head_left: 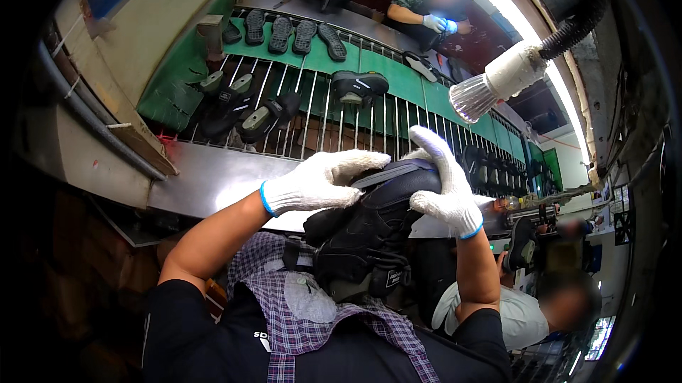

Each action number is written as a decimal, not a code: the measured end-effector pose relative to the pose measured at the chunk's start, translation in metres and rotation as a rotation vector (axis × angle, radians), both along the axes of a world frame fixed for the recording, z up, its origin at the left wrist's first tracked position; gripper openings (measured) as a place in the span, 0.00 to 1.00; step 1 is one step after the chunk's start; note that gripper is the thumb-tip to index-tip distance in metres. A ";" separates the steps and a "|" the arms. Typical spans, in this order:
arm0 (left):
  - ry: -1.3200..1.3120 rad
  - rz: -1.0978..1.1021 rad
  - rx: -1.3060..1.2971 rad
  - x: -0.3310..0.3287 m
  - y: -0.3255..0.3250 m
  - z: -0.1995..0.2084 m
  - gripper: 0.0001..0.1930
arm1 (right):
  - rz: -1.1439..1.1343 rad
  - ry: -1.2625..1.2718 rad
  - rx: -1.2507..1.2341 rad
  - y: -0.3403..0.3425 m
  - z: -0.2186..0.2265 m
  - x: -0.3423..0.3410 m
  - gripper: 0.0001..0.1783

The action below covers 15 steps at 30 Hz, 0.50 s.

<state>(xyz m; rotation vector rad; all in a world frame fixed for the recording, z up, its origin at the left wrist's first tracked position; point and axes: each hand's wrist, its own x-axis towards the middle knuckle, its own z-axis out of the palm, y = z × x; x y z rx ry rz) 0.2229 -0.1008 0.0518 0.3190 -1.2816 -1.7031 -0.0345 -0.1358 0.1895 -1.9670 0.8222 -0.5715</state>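
Both my hands wear white knit gloves with blue cuffs. Between them is a black shoe (368,230), tilted in front of my chest, with a dark grey sole edge showing at its far end. My left hand (320,178) grips its left side, with the fingers reaching over the sole edge. My right hand (447,184) is curved round the right side of the far end, thumb against the upper. Some of the fingertips are hidden behind the shoe. A small pale label shows on dark material at the shoe's near end.
Beyond my hands runs a metal-rod conveyor (323,124) with a green strip (398,74) carrying loose black soles (280,34). Several shoes (359,86) lie on the rods. A lamp (490,85) hangs at the right. Two people work opposite; another person (518,315) is at my right.
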 end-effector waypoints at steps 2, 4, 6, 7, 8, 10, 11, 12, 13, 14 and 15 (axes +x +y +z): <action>0.015 0.045 -0.011 0.004 0.002 -0.004 0.41 | -0.002 -0.042 0.010 0.003 -0.008 0.005 0.62; 0.057 0.107 -0.019 0.004 0.005 -0.016 0.36 | -0.017 -0.080 0.043 0.009 -0.014 0.010 0.65; 0.073 0.123 0.036 0.006 0.008 -0.020 0.33 | -0.038 -0.100 0.030 0.013 -0.020 0.013 0.62; 0.081 0.130 0.064 0.006 0.008 -0.021 0.32 | -0.047 -0.093 0.013 0.015 -0.020 0.014 0.61; 0.097 0.144 0.076 0.006 0.007 -0.021 0.31 | -0.050 -0.078 -0.035 0.016 -0.021 0.015 0.59; 0.058 0.175 0.059 0.007 0.006 -0.019 0.31 | -0.058 -0.049 -0.132 0.017 -0.021 0.017 0.56; 0.028 0.185 0.059 0.008 0.006 -0.018 0.32 | -0.062 -0.044 -0.138 0.017 -0.021 0.018 0.55; 0.015 0.180 0.046 0.010 0.006 -0.018 0.31 | -0.066 -0.040 -0.144 0.017 -0.022 0.019 0.53; 0.003 0.176 0.032 0.012 0.007 -0.018 0.31 | -0.068 -0.036 -0.150 0.017 -0.022 0.020 0.52; 0.031 0.138 0.105 0.012 0.011 -0.016 0.31 | -0.064 -0.060 -0.185 0.020 -0.023 0.020 0.46; -0.080 0.098 0.151 0.015 0.015 -0.011 0.32 | -0.042 -0.068 -0.207 0.020 -0.025 0.018 0.43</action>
